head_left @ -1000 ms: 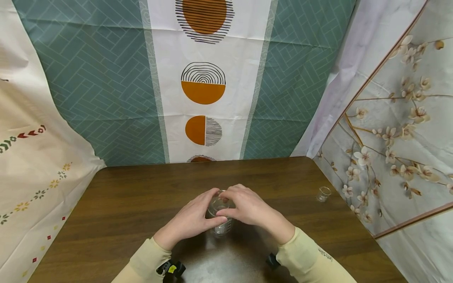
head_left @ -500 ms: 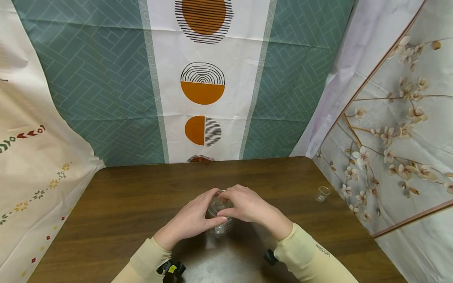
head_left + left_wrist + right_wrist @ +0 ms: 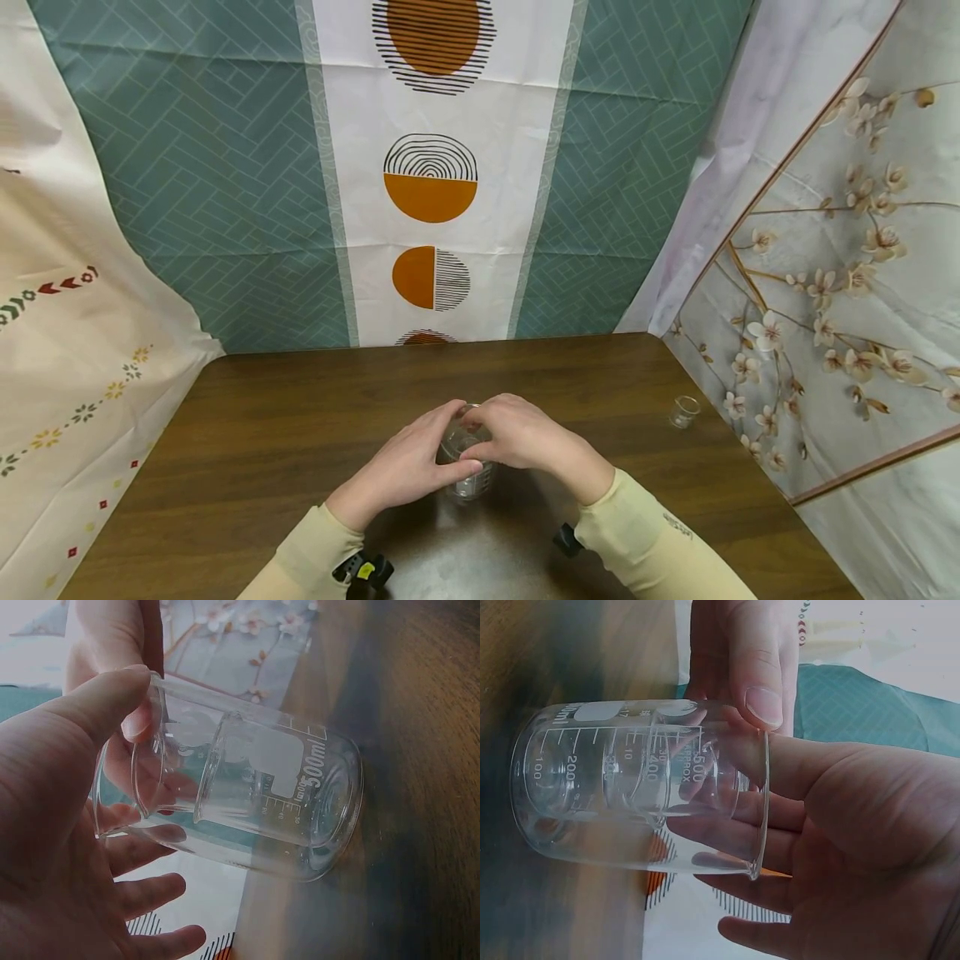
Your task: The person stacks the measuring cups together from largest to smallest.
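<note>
A clear glass beaker (image 3: pixel 454 440) marked 500 ml stands upright on the table, directly before me. My left hand (image 3: pixel 408 458) holds it by the rim with the thumb and forefinger; its other fingers are spread alongside in the left wrist view. Inside the glass a smaller beaker (image 3: pixel 244 769) is nested, and a further inner rim shows nearer the mouth. The thumb and some fingers of my right hand (image 3: pixel 525 437) reach into the mouth and appear to pinch a small inner beaker (image 3: pixel 634 784). Overlapping glass blurs where these fingertips touch.
Another small glass beaker (image 3: pixel 684 412) stands near the right edge of the brown wooden table (image 3: pixel 300 400). A patterned curtain (image 3: pixel 255 167) hangs behind the table. Cloths hang along the left and right sides, the right one printed with flowers (image 3: pixel 885 242).
My right wrist and forearm have shifted slightly left and upward in the head view. My left hand and the large beaker stay in place.
</note>
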`<state>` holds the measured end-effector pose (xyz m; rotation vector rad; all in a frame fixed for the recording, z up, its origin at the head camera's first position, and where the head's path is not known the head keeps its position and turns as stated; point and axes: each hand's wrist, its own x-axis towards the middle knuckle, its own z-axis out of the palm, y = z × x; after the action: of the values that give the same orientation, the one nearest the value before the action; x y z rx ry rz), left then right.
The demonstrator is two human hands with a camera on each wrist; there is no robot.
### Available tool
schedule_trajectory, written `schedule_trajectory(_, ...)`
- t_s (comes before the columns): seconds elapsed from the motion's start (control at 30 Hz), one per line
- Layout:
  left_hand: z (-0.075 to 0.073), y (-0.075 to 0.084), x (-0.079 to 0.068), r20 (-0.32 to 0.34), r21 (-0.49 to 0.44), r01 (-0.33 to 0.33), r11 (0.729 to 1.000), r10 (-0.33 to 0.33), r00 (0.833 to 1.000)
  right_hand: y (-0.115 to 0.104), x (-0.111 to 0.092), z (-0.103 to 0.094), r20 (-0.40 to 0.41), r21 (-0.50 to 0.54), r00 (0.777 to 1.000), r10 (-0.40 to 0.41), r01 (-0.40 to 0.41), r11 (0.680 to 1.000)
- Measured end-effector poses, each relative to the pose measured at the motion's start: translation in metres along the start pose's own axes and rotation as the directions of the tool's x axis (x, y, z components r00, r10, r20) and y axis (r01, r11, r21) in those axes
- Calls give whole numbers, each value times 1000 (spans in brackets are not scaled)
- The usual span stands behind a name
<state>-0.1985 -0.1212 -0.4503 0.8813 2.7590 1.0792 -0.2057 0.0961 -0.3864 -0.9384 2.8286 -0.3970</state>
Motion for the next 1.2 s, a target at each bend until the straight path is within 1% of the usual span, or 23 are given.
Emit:
schedule_trajectory(0.3, 1, -1, 0, -15, 17, -16, 1000, 16, 1000, 0, 2, 1, 5, -27, 1000, -3, 3, 1000)
schedule_trajectory(0.47, 1, -1, 0, -13, 20, -16, 1000, 16, 1000, 0, 3, 2, 9, -32, 1000, -1, 2, 999)
schedule_trajectory(0.67, 1, -2, 0, -9, 29, -9, 1000, 10, 1000, 1, 5, 3, 25, -38, 1000, 8, -7, 999)
schedule_trajectory(0.97, 2, -2, 1, -16, 17, -19, 1000, 19, 1000, 0, 9, 3, 48, -45, 999, 10, -8, 999)
schedule_trajectory(1.2, 2, -2, 1, -21, 23, -28, 999, 28, 999, 0, 11, 4, 61, -48, 998, 10, -7, 999)
